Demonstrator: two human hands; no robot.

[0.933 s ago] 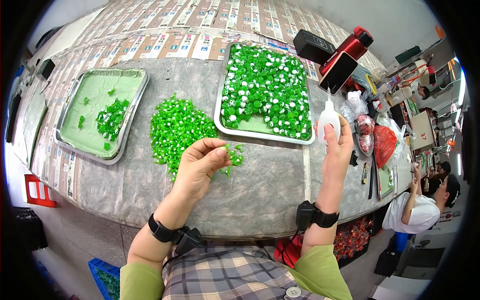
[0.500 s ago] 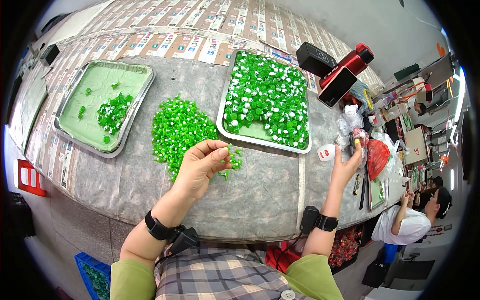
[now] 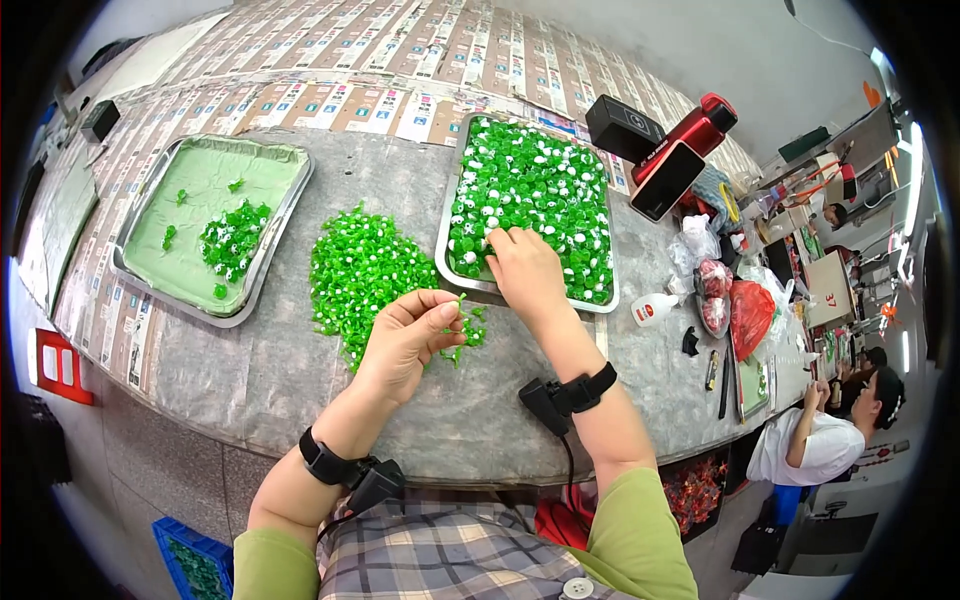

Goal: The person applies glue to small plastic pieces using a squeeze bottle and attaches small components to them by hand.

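Note:
My left hand (image 3: pixel 408 342) is closed in a pinch on a small green plastic piece (image 3: pixel 461 299), just right of a loose pile of small green pieces (image 3: pixel 365 275). My right hand (image 3: pixel 528 272) reaches over the near left edge of a metal tray (image 3: pixel 616 290) filled with green pieces bearing white, eyeball-like balls (image 3: pixel 540 175). Its fingers are bent together down among these pieces; what lies between the fingertips is hidden. A few stray green pieces (image 3: pixel 474 335) are beside my left fingertips.
At left, a second tray (image 3: pixel 150 215) holds a small heap of green pieces. To the right are a white bottle (image 3: pixel 654 309), a phone (image 3: pixel 668 181) leaning by a red flask (image 3: pixel 690 135), a black box (image 3: pixel 624 128) and plastic bags (image 3: pixel 752 318). Another person (image 3: pixel 810 445) sits far right.
My right hand has moved left from beside the white bottle to the near edge of the filled tray. The left hand keeps its pinch in nearly the same place.

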